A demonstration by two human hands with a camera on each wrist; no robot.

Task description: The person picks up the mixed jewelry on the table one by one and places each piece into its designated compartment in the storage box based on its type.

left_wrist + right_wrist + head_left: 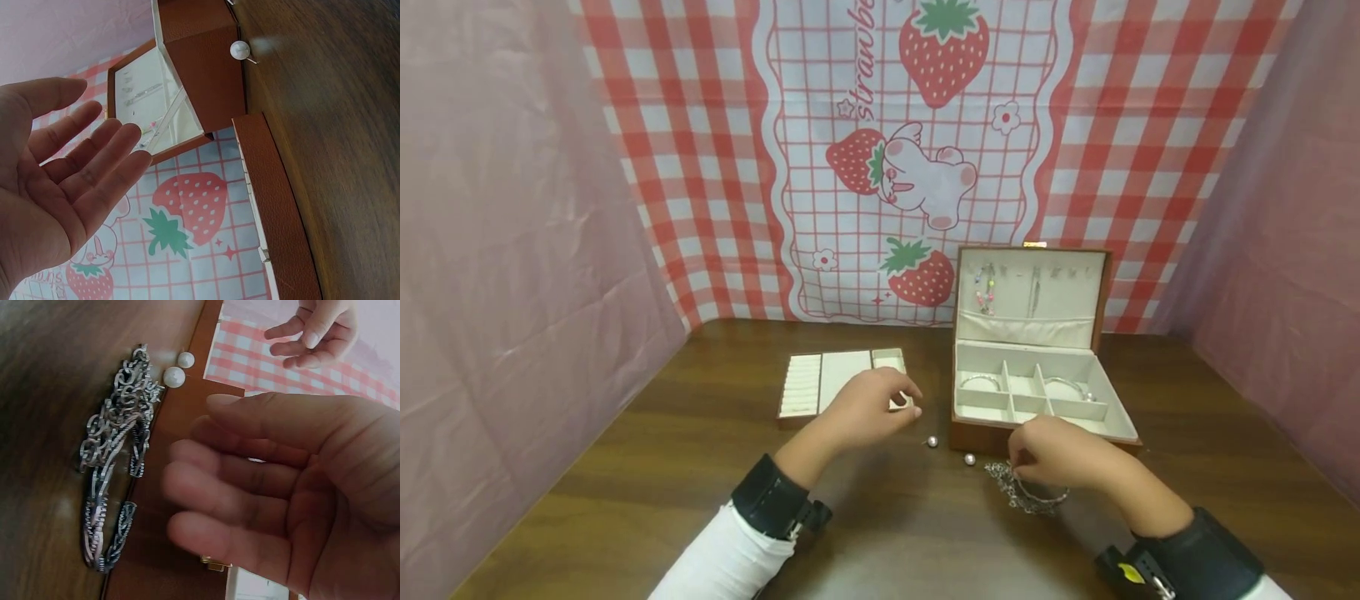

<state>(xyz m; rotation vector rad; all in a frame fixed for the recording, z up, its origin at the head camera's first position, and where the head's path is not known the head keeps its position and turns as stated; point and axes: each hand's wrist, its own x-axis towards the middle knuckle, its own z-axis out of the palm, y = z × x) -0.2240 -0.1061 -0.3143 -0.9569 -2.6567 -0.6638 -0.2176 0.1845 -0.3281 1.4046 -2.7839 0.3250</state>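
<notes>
My left hand (867, 407) hovers above the right end of the small jewelry tray (842, 377), fingers loosely extended and holding nothing. My right hand (1063, 454) hangs in front of the brown jewelry box (203, 59), just above a silver braided cuff bangle (97, 525) and a heaped silver chain (128, 403). In the right wrist view its fingers are slightly bent, apart from the bangle, with nothing in them. Two pearl earrings, one nearer the tray (932, 442) and one nearer the chain (970, 459), lie on the table between the hands.
The box's lid (1063, 287) stands raised, with a colored bead bracelet (984, 292) and a thin chain (1035, 292) hanging inside. Bangles, a left one (981, 379) and a right one (1066, 383), lie in rear compartments. A checked strawberry cloth (715, 167) hangs behind the wooden table (647, 492).
</notes>
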